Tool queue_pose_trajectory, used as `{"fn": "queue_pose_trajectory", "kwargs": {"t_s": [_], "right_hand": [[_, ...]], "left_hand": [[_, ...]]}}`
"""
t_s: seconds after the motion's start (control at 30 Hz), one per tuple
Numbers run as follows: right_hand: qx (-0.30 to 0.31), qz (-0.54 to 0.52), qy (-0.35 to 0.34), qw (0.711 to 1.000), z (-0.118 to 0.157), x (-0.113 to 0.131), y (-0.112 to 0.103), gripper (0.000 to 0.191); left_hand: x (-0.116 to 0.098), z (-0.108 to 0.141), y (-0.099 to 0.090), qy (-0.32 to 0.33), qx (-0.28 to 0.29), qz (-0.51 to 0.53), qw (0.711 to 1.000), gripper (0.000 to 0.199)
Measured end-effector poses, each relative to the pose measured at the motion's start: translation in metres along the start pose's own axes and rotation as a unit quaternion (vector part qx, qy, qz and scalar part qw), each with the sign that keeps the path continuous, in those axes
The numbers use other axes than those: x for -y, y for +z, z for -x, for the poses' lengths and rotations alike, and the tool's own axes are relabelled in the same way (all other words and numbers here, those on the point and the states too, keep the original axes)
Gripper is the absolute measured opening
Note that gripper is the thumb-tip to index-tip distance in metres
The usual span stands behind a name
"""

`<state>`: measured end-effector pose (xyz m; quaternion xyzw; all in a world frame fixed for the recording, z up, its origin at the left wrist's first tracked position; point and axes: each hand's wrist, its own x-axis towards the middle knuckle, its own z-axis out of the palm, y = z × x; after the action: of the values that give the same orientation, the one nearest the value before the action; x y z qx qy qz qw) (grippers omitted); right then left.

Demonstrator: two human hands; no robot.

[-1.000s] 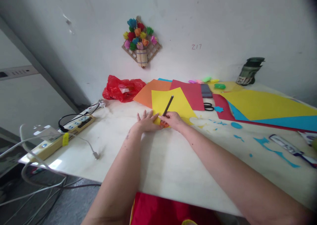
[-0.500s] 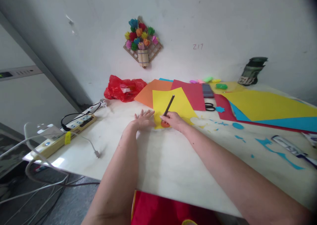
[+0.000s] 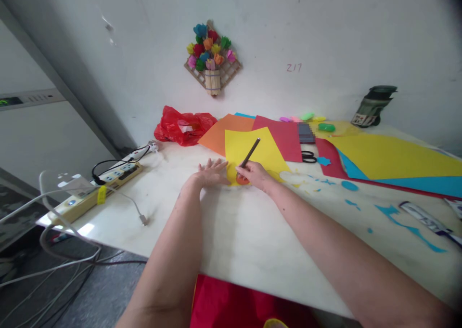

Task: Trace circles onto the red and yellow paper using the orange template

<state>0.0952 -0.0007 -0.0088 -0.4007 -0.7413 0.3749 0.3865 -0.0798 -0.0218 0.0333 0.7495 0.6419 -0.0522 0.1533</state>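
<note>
Right hand (image 3: 254, 175) grips dark pen (image 3: 251, 150) just beside orange piece (image 3: 241, 179) near the closer edge of yellow sheet (image 3: 241, 145); left hand (image 3: 212, 174), fingers spread, lies at sheet's left edge.

A seemingly marbled tabletop (image 3: 234, 241) carries 1 power strip (image 3: 114, 183), 1 red plastic bag (image 3: 171, 128), yellow paper (image 3: 249, 147) and blue scraps (image 3: 350, 186).
</note>
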Motion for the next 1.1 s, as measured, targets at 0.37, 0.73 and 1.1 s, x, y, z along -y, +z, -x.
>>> {"fn": "queue_pose_trajectory", "kwargs": {"t_s": [0.37, 0.73, 1.1], "right_hand": [[-0.010, 0.005, -0.001, 1.000, -0.0003, -0.0008, 0.0016, 0.027], [-0.014, 0.011, 0.015, 1.000, -0.0010, -0.0006, 0.0010, 0.025], [-0.019, 0.012, 0.011, 1.000, -0.0002, 0.0010, -0.0002, 0.026]], "left_hand": [[-0.0013, 0.0001, 0.0023, 0.010, -0.009, -0.009, 1.000, 0.090], [-0.0068, -0.0003, 0.0077, 0.015, -0.026, -0.023, 0.999, 0.084], [-0.0032, -0.0012, 0.0070, 0.028, -0.016, -0.037, 0.999, 0.086]]}}
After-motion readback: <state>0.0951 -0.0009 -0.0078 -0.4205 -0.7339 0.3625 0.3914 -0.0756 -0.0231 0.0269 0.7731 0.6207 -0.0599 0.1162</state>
